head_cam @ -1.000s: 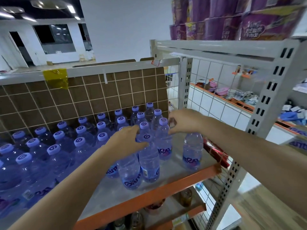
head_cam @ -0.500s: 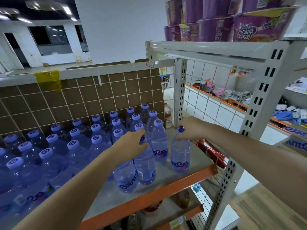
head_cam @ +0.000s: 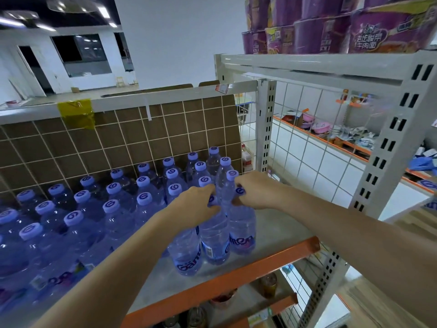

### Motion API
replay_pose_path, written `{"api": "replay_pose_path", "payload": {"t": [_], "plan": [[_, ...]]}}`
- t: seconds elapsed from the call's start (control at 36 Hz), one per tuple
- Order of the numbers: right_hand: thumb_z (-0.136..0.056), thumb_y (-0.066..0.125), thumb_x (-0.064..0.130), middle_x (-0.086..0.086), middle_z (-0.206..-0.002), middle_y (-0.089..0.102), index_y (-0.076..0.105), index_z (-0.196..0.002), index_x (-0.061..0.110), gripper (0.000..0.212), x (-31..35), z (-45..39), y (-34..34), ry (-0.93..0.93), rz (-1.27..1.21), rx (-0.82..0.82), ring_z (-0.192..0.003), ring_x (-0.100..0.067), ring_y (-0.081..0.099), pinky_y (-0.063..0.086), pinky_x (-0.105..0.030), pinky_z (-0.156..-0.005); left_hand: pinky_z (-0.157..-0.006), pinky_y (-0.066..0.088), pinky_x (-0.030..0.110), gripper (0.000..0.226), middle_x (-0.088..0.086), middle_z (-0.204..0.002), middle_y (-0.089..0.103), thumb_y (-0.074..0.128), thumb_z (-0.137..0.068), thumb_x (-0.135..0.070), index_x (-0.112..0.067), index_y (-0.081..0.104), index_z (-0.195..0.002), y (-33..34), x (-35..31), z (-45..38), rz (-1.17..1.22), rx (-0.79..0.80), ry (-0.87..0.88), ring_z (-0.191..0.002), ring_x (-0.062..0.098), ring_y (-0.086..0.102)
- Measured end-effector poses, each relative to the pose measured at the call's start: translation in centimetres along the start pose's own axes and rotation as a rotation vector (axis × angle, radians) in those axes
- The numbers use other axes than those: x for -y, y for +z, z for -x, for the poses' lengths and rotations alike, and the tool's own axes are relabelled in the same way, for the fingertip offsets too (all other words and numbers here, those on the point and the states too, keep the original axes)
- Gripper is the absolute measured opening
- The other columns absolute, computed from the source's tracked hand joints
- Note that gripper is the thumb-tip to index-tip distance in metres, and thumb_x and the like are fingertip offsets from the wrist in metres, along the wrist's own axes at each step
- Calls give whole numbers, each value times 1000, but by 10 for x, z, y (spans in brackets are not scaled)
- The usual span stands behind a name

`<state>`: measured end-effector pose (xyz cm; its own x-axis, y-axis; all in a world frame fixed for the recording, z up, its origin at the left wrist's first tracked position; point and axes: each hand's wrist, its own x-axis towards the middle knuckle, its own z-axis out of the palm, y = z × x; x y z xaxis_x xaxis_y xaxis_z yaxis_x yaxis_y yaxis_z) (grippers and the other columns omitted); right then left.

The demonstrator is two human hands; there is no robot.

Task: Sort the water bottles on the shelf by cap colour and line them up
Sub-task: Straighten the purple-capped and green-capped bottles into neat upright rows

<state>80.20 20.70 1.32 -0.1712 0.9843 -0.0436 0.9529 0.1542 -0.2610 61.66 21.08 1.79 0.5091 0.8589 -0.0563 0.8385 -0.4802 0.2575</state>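
Clear plastic water bottles with lilac caps (head_cam: 144,198) crowd the grey shelf board with its orange front edge (head_cam: 267,259). At its right end, the left hand (head_cam: 197,205) and right hand (head_cam: 256,190) each grip a bottle top. Purple noodle tubs (head_cam: 369,27) sit on the shelf above.

Two bare forearms were seen, ending in the left hand (head_cam: 197,204) and the right hand (head_cam: 259,191); nothing worn on them was seen.
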Motion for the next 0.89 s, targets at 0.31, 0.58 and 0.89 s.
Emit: {"api": "replay_pose_path", "payload": {"t": [0.31,0.58,0.89], "plan": [[-86,67,32,-3,-76,54,49,-78,18,24,3,6,-9,-4,-67,81,-63,-17,54,45,-28,-55,-71,48,38,25,9,-90,57,52,-92,-33,-10,48,-102,2,-2,0,-19,0,-25,-83,28,59],[-86,63,37,-3,-92,54,59,-90,16,22,27,19,-24,-114,177,-151,-84,-21,54,41,-30,-62,-67,45,33,31,-5,-78,50,52,-90,-46,-18,48,-103,-4,5,16,-7,-163,-45,-77,21,52],[-92,60,43,9,-78,50,59,-94,22,21,78,3,-14,-226,6,-177,-79,-17,51,38,-31,-64,-69,45,34,20,-1,-93,60,53,-92,-36,-18,58,-96,-34,44,72,-61,-395,-117,-88,25,58]]}}
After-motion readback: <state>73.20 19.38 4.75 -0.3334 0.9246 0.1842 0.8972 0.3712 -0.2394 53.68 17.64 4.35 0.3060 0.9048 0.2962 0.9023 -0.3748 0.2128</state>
